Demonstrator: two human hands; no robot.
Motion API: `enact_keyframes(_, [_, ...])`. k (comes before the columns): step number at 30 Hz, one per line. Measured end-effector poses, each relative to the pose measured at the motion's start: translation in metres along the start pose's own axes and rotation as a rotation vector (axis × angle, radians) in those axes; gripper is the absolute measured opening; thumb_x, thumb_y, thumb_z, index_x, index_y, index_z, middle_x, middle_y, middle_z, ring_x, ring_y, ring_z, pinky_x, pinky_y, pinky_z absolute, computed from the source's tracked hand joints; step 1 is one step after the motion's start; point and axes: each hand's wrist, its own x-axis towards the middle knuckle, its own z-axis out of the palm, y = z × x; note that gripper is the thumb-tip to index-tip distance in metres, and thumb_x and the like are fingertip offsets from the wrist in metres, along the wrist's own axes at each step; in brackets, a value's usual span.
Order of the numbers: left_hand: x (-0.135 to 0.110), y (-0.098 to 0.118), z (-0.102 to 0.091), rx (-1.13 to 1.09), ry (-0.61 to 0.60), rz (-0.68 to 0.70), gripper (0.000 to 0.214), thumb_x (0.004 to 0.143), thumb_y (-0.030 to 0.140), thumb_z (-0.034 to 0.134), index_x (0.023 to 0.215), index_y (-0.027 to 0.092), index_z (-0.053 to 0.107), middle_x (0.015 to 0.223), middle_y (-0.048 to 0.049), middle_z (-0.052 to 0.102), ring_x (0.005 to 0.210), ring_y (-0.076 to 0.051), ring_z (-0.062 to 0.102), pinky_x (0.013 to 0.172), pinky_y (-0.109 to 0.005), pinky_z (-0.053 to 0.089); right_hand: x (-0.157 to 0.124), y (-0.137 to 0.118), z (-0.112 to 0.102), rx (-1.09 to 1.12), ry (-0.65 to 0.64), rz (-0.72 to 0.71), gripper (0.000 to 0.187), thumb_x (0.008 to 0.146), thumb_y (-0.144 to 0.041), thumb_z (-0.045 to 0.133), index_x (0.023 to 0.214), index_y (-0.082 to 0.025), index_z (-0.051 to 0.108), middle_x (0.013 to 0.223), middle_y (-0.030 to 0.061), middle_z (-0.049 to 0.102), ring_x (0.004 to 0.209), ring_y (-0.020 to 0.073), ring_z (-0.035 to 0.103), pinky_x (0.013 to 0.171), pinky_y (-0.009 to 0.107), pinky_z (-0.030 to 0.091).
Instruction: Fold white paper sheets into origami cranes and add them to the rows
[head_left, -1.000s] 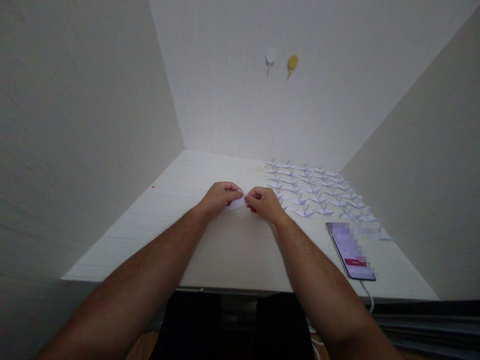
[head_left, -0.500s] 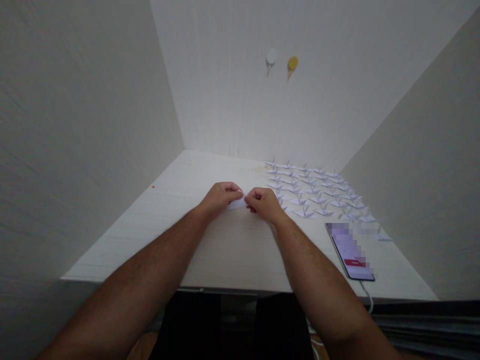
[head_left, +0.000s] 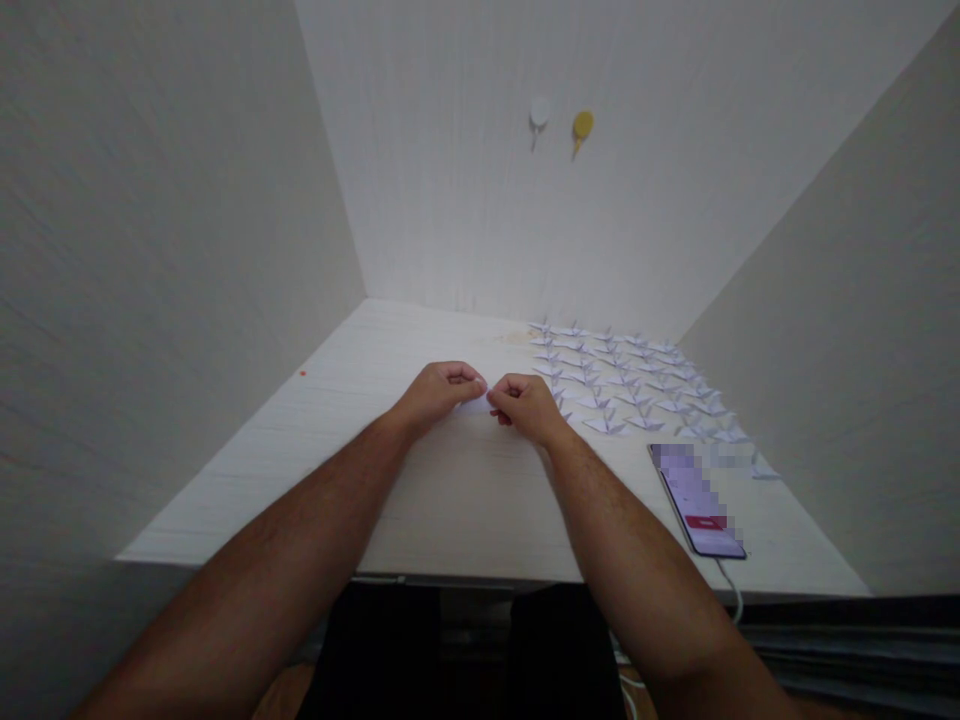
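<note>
Between my two hands is a small piece of white paper (head_left: 474, 405), mostly covered by fingers, so its folds cannot be made out. My left hand (head_left: 448, 390) pinches its left part between thumb and fingers. From the other side my right hand (head_left: 523, 402) pinches the right end, thumb on top and fingertips curled. Both hands are close together over the middle of the white table (head_left: 465, 500). Rows of folded white paper cranes (head_left: 600, 398) stand just beyond and to the right of my right hand.
A lit phone (head_left: 697, 505) with a white cable (head_left: 731, 590) lies at the right near the front edge. One white folded paper (head_left: 765, 468) sits beside the right wall. White and yellow hooks (head_left: 583, 125) are on the back wall. Walls enclose three sides.
The paper between my hands shows a little less of its surface than before. Both hands keep nearly the same place and pinch; the whole view has shifted slightly.
</note>
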Motion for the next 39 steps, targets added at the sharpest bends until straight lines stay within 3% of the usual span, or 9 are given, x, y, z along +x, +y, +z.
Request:
enact_keyframes(9, [0.0017, -0.003, -0.0013, 0.03, -0.024, -0.057, 0.023, 0.061, 0.035, 0.075, 0.068, 0.015, 0.067, 0.059, 0.0, 0.062, 0.051, -0.009, 0.047, 0.05, -0.023, 0.032, -0.0007, 0.0032, 0.0004, -0.11, -0.056, 0.01, 0.024, 0.079, -0.037, 0.06, 0.068, -0.015, 0.062, 0.05, -0.0023, 0.057, 0.046, 0.0084, 0.055, 0.043, 0.017, 0.035])
enact_keyframes(18, [0.0039, -0.0071, 0.0015, 0.02, -0.025, -0.084, 0.019, 0.059, 0.029, 0.076, 0.067, 0.015, 0.067, 0.058, -0.0001, 0.061, 0.05, -0.009, 0.046, 0.051, -0.024, 0.031, -0.0033, -0.001, -0.0028, -0.195, -0.082, -0.034, 0.026, 0.083, -0.033, 0.058, 0.064, -0.015, 0.06, 0.048, -0.0035, 0.056, 0.041, 0.0062, 0.049, 0.042, 0.017, 0.032])
enact_keyframes(23, [0.0038, -0.0047, 0.0013, 0.066, 0.035, -0.047, 0.02, 0.06, 0.03, 0.076, 0.068, 0.014, 0.066, 0.06, -0.001, 0.062, 0.052, -0.01, 0.049, 0.052, -0.024, 0.033, -0.0017, -0.002, -0.0011, -0.247, -0.047, -0.007, 0.027, 0.086, -0.032, 0.059, 0.065, -0.015, 0.062, 0.049, -0.0018, 0.058, 0.042, 0.0069, 0.051, 0.044, 0.018, 0.034])
enact_keyframes(30, [0.003, -0.0002, -0.0017, 0.238, 0.09, -0.051, 0.012, 0.064, 0.026, 0.072, 0.068, 0.015, 0.067, 0.053, 0.0017, 0.056, 0.047, -0.008, 0.041, 0.047, -0.024, 0.027, -0.0019, -0.0039, -0.0005, -0.37, -0.106, -0.021, 0.034, 0.089, -0.03, 0.055, 0.059, -0.015, 0.06, 0.048, -0.0014, 0.059, 0.041, 0.0066, 0.051, 0.047, 0.02, 0.036])
enact_keyframes(39, [0.0026, -0.001, -0.0042, 0.11, 0.151, -0.049, 0.017, 0.058, 0.027, 0.075, 0.068, 0.015, 0.066, 0.054, 0.0019, 0.056, 0.047, -0.008, 0.042, 0.047, -0.023, 0.028, 0.0012, 0.0023, -0.0021, -0.304, -0.115, -0.02, 0.025, 0.087, -0.026, 0.057, 0.066, -0.014, 0.065, 0.054, 0.0006, 0.064, 0.04, 0.007, 0.054, 0.045, 0.019, 0.039])
